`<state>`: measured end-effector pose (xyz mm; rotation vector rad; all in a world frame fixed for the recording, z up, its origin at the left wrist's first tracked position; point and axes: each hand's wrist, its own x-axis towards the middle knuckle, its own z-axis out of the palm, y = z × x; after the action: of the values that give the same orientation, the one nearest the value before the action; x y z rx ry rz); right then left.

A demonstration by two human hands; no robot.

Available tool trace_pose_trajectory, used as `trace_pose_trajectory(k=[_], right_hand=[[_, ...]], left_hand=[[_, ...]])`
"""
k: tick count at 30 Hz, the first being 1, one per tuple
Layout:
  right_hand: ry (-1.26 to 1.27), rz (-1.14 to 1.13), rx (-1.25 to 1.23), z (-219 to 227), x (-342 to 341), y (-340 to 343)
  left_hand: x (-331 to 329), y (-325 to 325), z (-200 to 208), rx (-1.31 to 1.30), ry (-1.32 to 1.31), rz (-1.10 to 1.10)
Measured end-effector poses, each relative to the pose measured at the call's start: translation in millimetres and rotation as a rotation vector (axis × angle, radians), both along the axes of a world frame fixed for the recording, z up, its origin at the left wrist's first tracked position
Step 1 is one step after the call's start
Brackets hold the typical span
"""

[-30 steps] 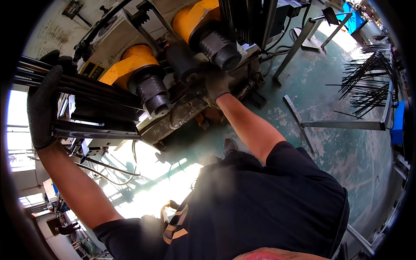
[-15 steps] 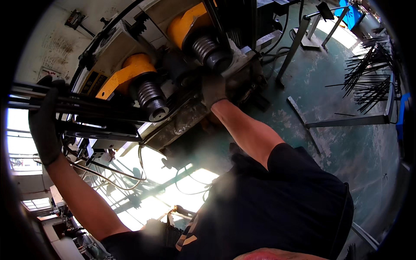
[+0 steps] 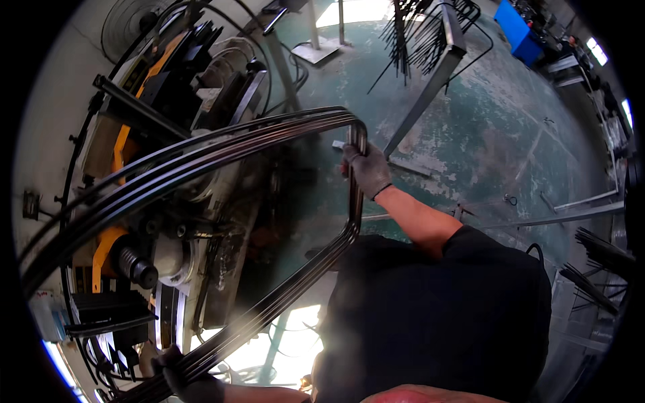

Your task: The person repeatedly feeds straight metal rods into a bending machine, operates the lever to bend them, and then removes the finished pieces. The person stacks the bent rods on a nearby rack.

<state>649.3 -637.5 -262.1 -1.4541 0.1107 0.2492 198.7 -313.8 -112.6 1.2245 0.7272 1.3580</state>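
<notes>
A bundle of several long, dark metal rods [image 3: 289,131], bent into a wide U, spans the space in front of me. My right hand [image 3: 368,171], in a grey glove, is wrapped round the short bent end of the bundle. At the lower left, my gloved left hand [image 3: 185,377] grips the near leg of the same rods; its fingers are partly hidden by them. The far leg runs leftward across the machine [image 3: 222,269] and leaves the picture's edge. Orange parts and a ribbed shaft [image 3: 134,265] of that machine show between the two legs.
Thin dark rods [image 3: 406,37] hang on a rack with a grey metal beam [image 3: 426,91] at the far side. A blue box [image 3: 517,33] stands at the far right. More dark rods [image 3: 601,258] lie at the right edge. Sunlight falls on the floor near the machine.
My view and body have turned right, away from the machine. The bent rods now extend in front of me, with my right hand on their bent end; earlier it was at the machine.
</notes>
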Motion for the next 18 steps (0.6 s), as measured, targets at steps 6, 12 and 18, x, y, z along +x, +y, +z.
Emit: trace_pose_trajectory(k=[6, 12, 18], right_hand=[[-0.406, -0.376, -0.37, 68, 128, -219], [-0.454, -0.379, -0.918, 145, 268, -336], [-0.174, -0.378, -1.404, 107, 471, -414]], left_hand=[[154, -160, -135, -0.502, 0.004, -0.496], [290, -283, -175, -1.042, -0.285, -0.851], [402, -346, -198, -1.144, 0.059, -0.886]])
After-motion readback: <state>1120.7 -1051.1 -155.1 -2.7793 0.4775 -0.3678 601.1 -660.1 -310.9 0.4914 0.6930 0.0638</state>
